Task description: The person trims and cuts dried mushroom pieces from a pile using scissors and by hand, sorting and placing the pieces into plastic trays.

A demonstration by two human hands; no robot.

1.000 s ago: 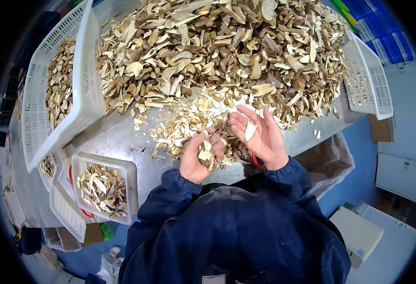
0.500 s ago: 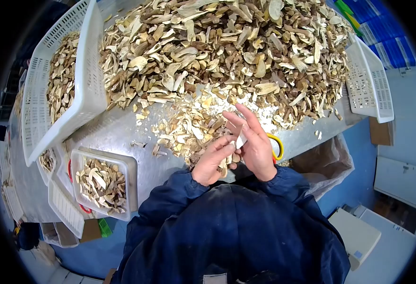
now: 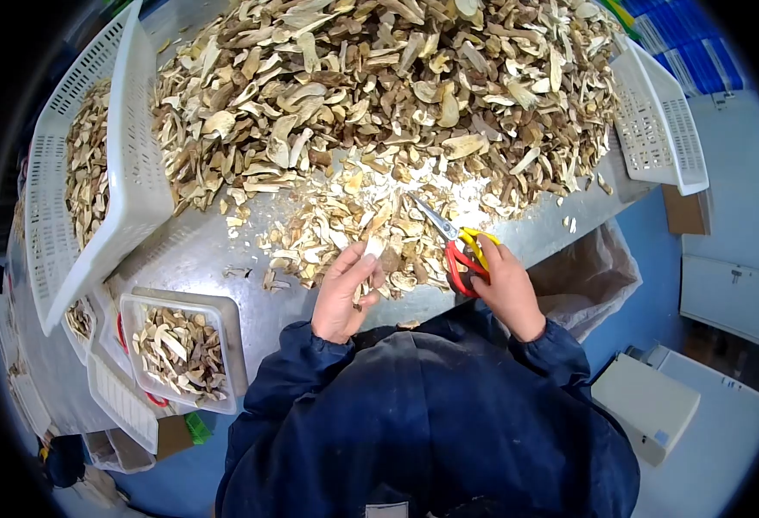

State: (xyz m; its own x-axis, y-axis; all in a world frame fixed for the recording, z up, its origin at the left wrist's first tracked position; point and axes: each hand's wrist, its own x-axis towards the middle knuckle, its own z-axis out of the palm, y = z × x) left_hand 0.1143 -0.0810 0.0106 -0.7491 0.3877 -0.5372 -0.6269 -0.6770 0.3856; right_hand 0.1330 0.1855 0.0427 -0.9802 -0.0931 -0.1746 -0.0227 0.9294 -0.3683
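My left hand [image 3: 343, 295] pinches a pale slice of dried mushroom [image 3: 373, 248] between thumb and fingers, at the near edge of a scattering of small pieces [image 3: 336, 229]. My right hand [image 3: 509, 292] has its fingers on the handles of a pair of scissors [image 3: 445, 227], one loop red and the other yellow. The blades are together and point up and left over the small pieces. Beyond both hands a large heap of dried mushroom slices [image 3: 379, 95] covers the metal table [image 3: 185, 259].
A white perforated basket [image 3: 133, 190] with slices stands tilted at left; another basket [image 3: 656, 121] is at right. A clear plastic tub [image 3: 234, 345] of slices sits near the left edge. A lined bin [image 3: 604, 276] is below the table's right edge.
My hands, close together before, are now apart. My right hand has moved right and taken hold of the scissors; my left has shifted left with a mushroom slice.
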